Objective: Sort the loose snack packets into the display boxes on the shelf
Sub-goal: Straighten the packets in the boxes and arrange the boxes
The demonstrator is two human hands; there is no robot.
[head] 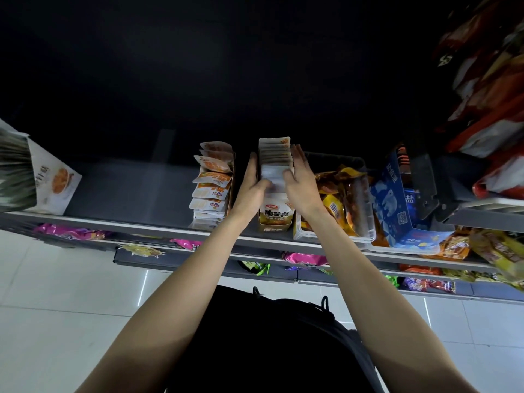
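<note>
White foil snack packets (274, 160) squeezed between the left hand (253, 186) and right hand (301, 182) at frame centre could buckle and spill from the narrow cardboard display box (275, 219).

1. The display box (274, 219) is white and orange with dark lettering.
2. The packets (212, 182) left of that box are white with orange prints.
3. The carton (392, 199) right of the box is blue with white bears.
4. Packets (68, 231) on the shelf below the box are magenta.
5. The floor (56, 307) is white tile.
</note>
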